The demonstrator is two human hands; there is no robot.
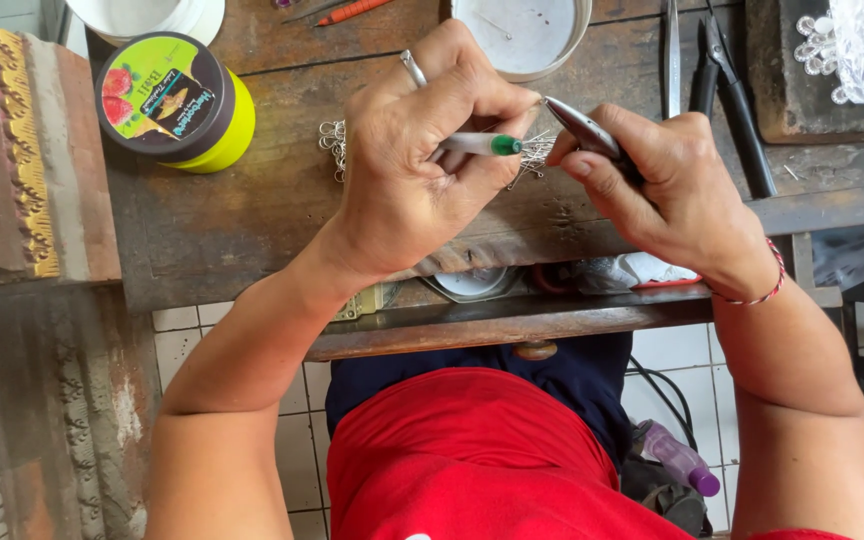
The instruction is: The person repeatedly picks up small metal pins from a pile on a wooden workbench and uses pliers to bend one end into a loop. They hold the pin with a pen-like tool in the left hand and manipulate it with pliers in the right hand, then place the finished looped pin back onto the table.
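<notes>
The person wears a bright red top, seen at six o'clock in the view, over dark navy legwear showing just above it. Both forearms are bare, with no sleeves reaching them. The left hand [407, 165] carries a plain silver ring on one finger, toward twelve o'clock. The right hand [677, 195] has a thin red-and-white cord bracelet around its wrist, at three o'clock.

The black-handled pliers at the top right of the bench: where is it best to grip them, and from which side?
Probably grip the black-handled pliers on the two handles, near the lower end, which points toward the person. They lie flat on the wooden bench with the metal jaws pointing away. The right hand is nearest, so coming from above on that side looks easiest, although it holds a slim metal tool.
</notes>
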